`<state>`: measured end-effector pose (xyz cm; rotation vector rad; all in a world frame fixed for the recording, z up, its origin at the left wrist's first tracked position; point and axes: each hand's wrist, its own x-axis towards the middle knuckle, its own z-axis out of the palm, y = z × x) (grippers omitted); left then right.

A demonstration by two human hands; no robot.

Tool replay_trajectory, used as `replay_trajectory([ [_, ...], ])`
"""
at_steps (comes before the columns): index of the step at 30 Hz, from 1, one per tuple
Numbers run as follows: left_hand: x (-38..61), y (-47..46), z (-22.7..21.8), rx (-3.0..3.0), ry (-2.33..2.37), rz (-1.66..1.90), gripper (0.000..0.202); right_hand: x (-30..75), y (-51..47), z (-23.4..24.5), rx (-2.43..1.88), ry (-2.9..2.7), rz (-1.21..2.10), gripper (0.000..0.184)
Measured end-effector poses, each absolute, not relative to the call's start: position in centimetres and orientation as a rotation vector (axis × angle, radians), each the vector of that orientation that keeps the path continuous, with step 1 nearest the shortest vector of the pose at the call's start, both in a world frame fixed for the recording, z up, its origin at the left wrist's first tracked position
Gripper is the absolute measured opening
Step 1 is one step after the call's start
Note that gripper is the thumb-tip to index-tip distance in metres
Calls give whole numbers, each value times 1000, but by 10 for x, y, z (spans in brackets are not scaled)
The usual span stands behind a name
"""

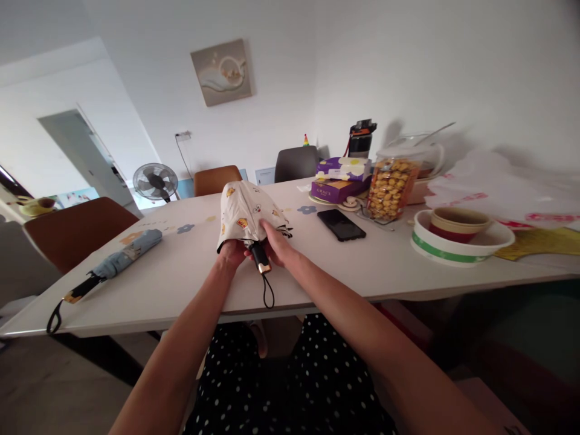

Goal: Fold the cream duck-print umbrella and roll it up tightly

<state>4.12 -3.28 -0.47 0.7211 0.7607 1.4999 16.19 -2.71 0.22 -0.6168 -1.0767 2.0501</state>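
White table [154, 284] was flanked by brown chairs [81, 229]; wall picture [222, 72] was hung beyond; cream umbrella [247, 211] was clasped between left hand [232, 252] and right hand [277, 243]

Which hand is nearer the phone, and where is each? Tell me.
Right. The right hand, on the pale umbrella, is left of the phone, not touching it; the left hand, partly hidden by the umbrella, is farther left.

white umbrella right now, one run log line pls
white umbrella: fabric loose; left hand: at fabric edge; right hand: on fabric; blue umbrella, phone: on table
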Motion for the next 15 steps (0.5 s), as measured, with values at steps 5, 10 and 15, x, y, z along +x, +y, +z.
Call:
replay_trajectory([
  [5, 42, -34, -10, 694, 760, 1487, 40, 164, -30, 4, -653, -1149, 2071, 47],
  [10, 39, -38, -11, 744, 755, 1426, 40, 168, -31, 5, -573, -1191, 2105, 47],
  [15, 38, -42, -7, 692, 776, 1370, 36, 169, -34, 9, -540, -1204, 2173, 37],
])
